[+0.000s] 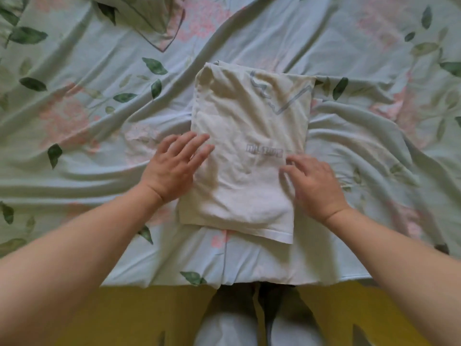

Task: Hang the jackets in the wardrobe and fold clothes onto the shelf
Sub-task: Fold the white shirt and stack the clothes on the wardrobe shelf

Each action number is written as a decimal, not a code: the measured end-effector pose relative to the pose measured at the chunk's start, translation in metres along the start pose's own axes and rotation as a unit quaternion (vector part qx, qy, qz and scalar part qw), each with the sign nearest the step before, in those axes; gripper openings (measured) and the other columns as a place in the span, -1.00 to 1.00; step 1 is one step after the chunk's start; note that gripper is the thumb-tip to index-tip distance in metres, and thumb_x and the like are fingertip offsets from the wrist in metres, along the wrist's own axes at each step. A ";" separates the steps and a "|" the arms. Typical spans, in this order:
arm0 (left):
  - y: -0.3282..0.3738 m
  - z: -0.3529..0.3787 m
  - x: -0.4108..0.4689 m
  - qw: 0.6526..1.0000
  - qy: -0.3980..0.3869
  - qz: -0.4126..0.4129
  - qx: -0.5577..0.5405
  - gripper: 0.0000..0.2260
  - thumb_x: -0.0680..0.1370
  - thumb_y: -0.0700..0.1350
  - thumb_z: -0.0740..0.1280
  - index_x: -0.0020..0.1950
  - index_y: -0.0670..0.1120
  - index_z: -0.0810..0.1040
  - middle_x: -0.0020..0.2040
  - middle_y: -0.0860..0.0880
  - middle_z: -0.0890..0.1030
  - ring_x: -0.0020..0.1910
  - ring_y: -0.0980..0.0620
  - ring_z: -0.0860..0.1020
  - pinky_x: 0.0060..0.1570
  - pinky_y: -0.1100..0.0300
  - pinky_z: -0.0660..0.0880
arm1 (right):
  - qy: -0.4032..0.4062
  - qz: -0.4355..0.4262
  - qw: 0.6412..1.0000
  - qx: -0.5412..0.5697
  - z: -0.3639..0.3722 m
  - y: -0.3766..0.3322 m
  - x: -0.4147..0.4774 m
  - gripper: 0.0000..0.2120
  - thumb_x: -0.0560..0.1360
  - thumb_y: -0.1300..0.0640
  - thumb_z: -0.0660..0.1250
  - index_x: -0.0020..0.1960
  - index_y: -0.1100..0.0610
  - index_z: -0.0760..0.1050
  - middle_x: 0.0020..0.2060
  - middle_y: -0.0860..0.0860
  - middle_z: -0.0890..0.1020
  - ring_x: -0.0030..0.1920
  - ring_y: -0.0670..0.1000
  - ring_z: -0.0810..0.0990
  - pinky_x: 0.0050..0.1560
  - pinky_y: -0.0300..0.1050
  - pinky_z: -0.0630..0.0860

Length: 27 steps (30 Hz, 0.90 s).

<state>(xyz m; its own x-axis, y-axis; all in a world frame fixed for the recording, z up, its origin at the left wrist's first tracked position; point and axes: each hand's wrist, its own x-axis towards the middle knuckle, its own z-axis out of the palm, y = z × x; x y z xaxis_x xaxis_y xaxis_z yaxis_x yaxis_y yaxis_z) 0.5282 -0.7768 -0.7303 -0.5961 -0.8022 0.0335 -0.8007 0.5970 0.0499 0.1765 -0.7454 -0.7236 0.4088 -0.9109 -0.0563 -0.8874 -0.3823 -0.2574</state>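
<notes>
A cream-white garment (247, 136), folded into a long rectangle with faint grey print, lies in the middle of the bed. My left hand (174, 168) rests flat on its left edge, fingers straight and spread. My right hand (311, 181) touches its right edge near the grey lettering, fingers lightly bent on the cloth; no grip on the fabric shows.
The bed is covered with a rumpled pale blue sheet (99, 136) printed with green leaves and pink flowers. A matching pillow (144, 18) lies at the far left. The bed's near edge runs above a yellow strip (336, 315); my legs show below.
</notes>
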 end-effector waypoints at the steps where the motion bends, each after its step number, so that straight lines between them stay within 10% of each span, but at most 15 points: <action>1: -0.007 0.000 0.000 0.996 -0.021 0.079 0.020 -0.43 0.47 -0.23 0.26 0.50 -0.08 0.43 0.51 -0.11 0.42 0.45 -0.18 0.42 0.38 -0.12 0.36 | -0.017 -0.055 0.998 -0.027 0.005 0.006 -0.013 -0.62 0.44 0.18 0.20 0.21 0.09 0.59 0.28 0.14 0.57 0.22 0.22 0.57 0.13 0.08 0.41; 5: -0.026 -0.007 0.005 0.967 -0.122 0.221 0.022 -0.28 0.43 -0.24 0.34 0.60 -0.06 0.28 0.61 -0.09 0.25 0.59 -0.15 0.22 0.51 -0.18 0.21 | -0.076 -0.188 0.978 -0.056 0.023 0.020 -0.046 -0.51 0.51 0.16 0.23 0.44 0.07 0.49 0.49 0.10 0.41 0.50 0.16 0.38 0.45 0.20 0.30; 12: -0.043 -0.015 0.027 0.939 -0.203 0.276 0.031 -0.11 0.45 0.26 0.40 0.65 -0.08 0.14 0.64 -0.09 0.13 0.62 -0.15 0.11 0.55 -0.21 0.12 | -0.057 -0.173 0.982 -0.041 0.034 0.012 -0.044 -0.43 0.49 0.20 0.36 0.50 0.08 0.42 0.52 0.15 0.36 0.53 0.20 0.30 0.49 0.24 0.25; 19: -0.013 -0.008 0.012 0.948 -0.172 0.266 -0.004 -0.43 0.57 -0.18 0.17 0.61 -0.09 0.26 0.60 -0.08 0.26 0.57 -0.19 0.24 0.46 -0.23 0.28 | -0.071 -0.209 0.975 -0.031 0.032 0.012 -0.037 -0.45 0.63 0.33 -0.14 0.48 0.19 0.43 0.43 0.19 0.47 0.44 0.30 0.42 0.41 0.32 0.36; 27: 0.044 -0.020 -0.056 0.954 -0.225 0.157 -0.123 -0.26 0.47 -0.25 0.41 0.61 0.05 0.25 0.59 0.01 0.29 0.61 -0.06 0.16 0.55 -0.10 0.12 | -0.187 -0.263 0.947 -0.007 -0.002 0.017 -0.081 -0.38 0.51 0.34 -0.04 0.56 0.15 0.29 0.47 0.11 0.43 0.48 0.20 0.36 0.44 0.25 0.34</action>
<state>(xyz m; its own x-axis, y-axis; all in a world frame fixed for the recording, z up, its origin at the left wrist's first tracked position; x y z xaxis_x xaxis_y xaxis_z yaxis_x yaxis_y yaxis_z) 0.5274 -0.7056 -0.7102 -0.8144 -0.4680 -0.3432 -0.5725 0.7448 0.3428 0.1277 -0.6783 -0.7213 0.8390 -0.4772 -0.2616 -0.5424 -0.7717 -0.3320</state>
